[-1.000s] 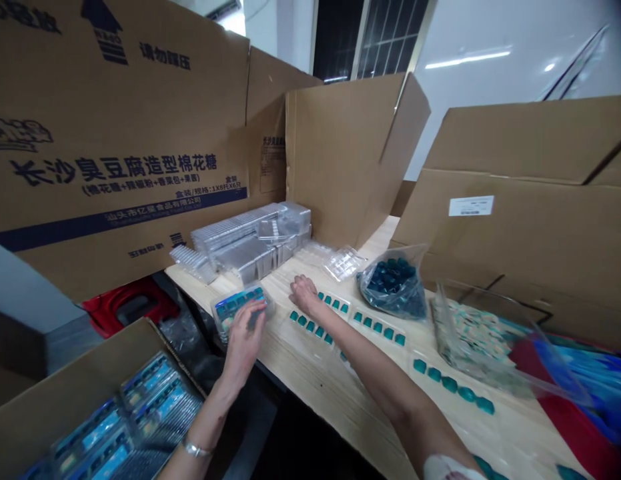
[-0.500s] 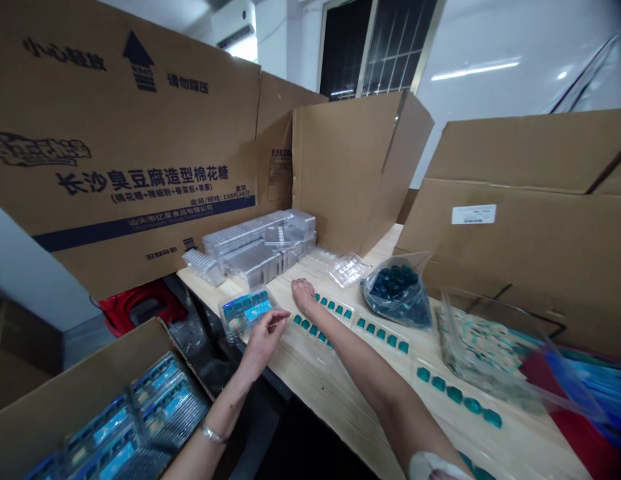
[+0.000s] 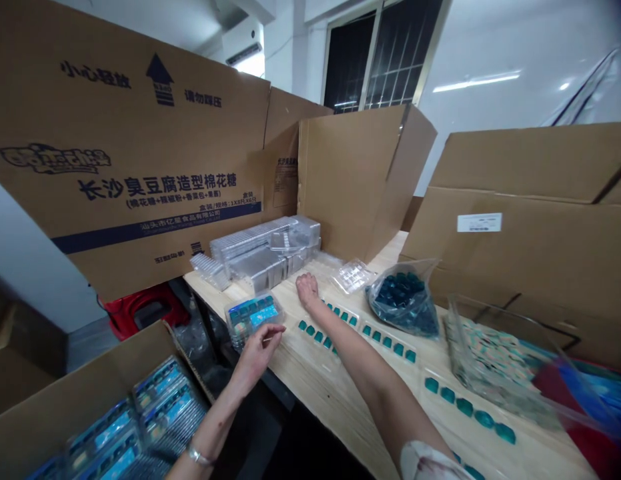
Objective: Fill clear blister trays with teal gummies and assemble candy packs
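The left hand (image 3: 257, 355) is half closed, and its fingertips are just beside the edge of a clear plastic tray (image 3: 253, 319) with teal candies and a blue label inside (I cannot tell if they touch it). The right hand (image 3: 307, 291) lies open, palm down on the wooden table (image 3: 310, 383), just beside a row of loose teal pieces (image 3: 315, 331).

left hand (image 3: 259, 351) right at the edge of a clear plastic tray (image 3: 253, 319) | right hand (image 3: 307, 291) flat on the wooden table (image 3: 310, 393) | teal candies (image 3: 316, 331) lined up just beside it, more in a plastic bag (image 3: 403, 300)
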The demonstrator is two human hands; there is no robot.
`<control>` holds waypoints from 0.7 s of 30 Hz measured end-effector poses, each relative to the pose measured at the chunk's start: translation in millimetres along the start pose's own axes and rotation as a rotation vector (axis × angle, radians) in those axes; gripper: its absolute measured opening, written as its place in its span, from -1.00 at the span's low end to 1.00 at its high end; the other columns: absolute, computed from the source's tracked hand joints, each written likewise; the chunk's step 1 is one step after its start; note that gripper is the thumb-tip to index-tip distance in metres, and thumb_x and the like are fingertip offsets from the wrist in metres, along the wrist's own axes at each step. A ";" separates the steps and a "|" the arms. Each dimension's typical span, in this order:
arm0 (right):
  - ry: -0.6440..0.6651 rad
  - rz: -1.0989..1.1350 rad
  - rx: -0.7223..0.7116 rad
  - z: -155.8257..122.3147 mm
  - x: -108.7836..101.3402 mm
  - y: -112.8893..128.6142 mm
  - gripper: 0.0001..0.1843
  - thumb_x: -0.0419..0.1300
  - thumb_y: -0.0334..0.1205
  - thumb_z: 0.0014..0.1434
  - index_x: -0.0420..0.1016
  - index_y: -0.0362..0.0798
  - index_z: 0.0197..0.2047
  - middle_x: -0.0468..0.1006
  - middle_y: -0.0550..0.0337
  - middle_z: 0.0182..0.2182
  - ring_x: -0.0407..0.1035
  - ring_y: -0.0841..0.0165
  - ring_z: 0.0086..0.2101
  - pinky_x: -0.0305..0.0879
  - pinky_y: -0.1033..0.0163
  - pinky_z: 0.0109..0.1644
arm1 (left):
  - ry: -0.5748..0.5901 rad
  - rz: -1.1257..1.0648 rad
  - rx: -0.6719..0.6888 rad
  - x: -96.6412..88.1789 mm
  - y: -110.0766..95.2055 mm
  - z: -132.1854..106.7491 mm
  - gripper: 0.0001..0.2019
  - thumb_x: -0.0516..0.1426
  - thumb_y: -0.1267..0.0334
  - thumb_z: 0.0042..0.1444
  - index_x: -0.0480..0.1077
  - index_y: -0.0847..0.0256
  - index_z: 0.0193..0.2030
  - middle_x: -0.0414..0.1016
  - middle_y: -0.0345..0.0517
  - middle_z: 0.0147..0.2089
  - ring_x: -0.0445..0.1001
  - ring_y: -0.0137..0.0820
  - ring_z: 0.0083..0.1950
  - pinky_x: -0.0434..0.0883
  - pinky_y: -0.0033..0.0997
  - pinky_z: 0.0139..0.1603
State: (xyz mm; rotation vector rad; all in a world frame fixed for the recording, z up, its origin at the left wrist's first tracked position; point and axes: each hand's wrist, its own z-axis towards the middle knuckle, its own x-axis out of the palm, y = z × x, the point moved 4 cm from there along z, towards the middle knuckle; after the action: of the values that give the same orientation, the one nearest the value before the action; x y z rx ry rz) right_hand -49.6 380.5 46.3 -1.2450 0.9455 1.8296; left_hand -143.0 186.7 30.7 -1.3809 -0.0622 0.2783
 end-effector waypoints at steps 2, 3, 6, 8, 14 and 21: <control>-0.009 0.068 -0.036 3.2 -18.2 -2.1 -0.72 -0.05 -0.54 0.13 0.47 -0.22 -0.24 0.48 -0.15 -0.16 0.24 0.23 -0.08 0.08 0.15 0.02 | 0.001 -0.022 0.001 -3.0 2.4 1.3 -0.82 0.18 0.18 -0.02 0.47 0.19 -0.28 0.51 -0.03 -0.21 0.46 -0.31 -0.18 0.36 -0.33 -0.10; -0.010 0.108 -0.056 3.1 -29.8 -4.8 -0.74 -0.03 -0.52 0.12 0.47 -0.21 -0.27 0.49 -0.11 -0.18 0.24 0.24 -0.09 0.09 0.16 0.02 | -0.006 -0.041 0.001 -5.2 2.8 2.8 -0.81 0.18 0.18 -0.02 0.47 0.20 -0.27 0.51 -0.03 -0.20 0.46 -0.31 -0.16 0.35 -0.32 -0.07; 0.000 0.239 -0.097 -10.1 -71.8 -22.2 -0.78 0.00 -0.45 0.13 0.48 -0.18 -0.30 0.52 0.05 -0.27 0.31 0.34 -0.21 0.18 0.25 -0.08 | -0.092 -0.128 0.009 -13.1 -2.2 10.1 -0.74 0.20 0.18 -0.04 0.43 0.19 -0.18 0.47 -0.01 -0.09 0.42 -0.30 -0.05 0.31 -0.30 0.02; 0.028 0.418 -0.099 -32.4 -100.7 -39.9 -0.79 0.02 -0.33 0.15 0.47 -0.15 -0.26 0.51 0.17 -0.35 0.32 0.41 -0.33 0.24 0.31 -0.21 | -0.182 -0.202 0.019 -14.8 -12.0 15.7 -0.61 0.23 0.20 -0.07 0.36 0.14 -0.05 0.36 -0.01 0.09 0.33 -0.29 0.09 0.27 -0.31 0.09; 0.357 1.495 0.166 -130.1 -142.0 -87.6 -0.77 0.33 -0.26 -0.12 0.50 -0.14 -0.33 0.41 0.27 -0.48 0.28 0.52 -0.47 0.31 0.33 -0.23 | 0.235 -0.531 -0.147 40.9 -51.1 25.5 -0.48 0.15 0.15 0.06 0.17 0.11 0.17 0.14 0.11 0.27 0.26 -0.19 0.18 0.29 -0.15 0.10; 0.305 1.427 0.419 -210.1 -138.5 -135.4 -0.76 0.35 -0.23 -0.16 0.51 -0.13 -0.37 0.47 0.23 -0.43 0.31 0.51 -0.47 0.31 0.35 -0.30 | 0.876 -0.546 -0.397 132.6 -61.9 6.3 -0.62 0.19 0.25 0.03 0.32 0.31 0.00 0.44 0.21 -0.01 0.50 -0.14 -0.12 0.44 -0.09 -0.13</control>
State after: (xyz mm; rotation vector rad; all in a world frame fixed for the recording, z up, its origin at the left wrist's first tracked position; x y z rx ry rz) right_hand 194.2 240.8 98.5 -0.5002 2.6705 2.1377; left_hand -6.5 213.4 76.4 -1.7096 0.2439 -0.8390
